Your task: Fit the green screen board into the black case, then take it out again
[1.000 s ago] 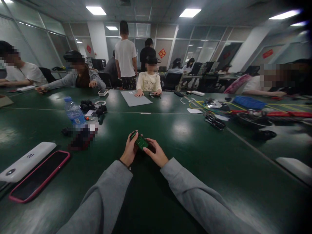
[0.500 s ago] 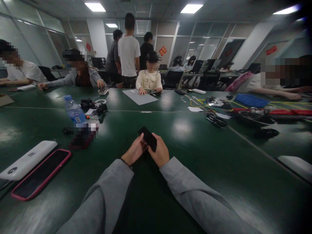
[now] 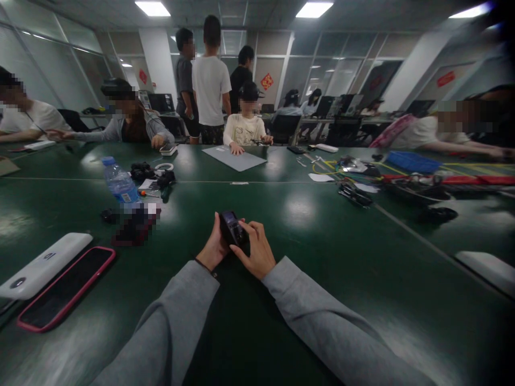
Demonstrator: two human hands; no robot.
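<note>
A small black device [image 3: 232, 227] with a little screen at its top end is held between both hands just above the dark green table [image 3: 306, 252]. My left hand [image 3: 213, 247] grips its left side from below. My right hand [image 3: 256, 251] wraps the right side, with fingers laid over its front. Both grey sleeves reach in from the bottom edge.
A phone in a pink case [image 3: 66, 287] and a white power bank [image 3: 42, 265] lie at the near left. A water bottle [image 3: 119, 183] and black parts [image 3: 149, 173] stand further back left. Cables and tools [image 3: 362, 185] crowd the right. Several people sit or stand along the far side.
A second ago the hands held a part showing a green circuit board. It was then turned to a flat black face, and now shows a black body with a small screen.
</note>
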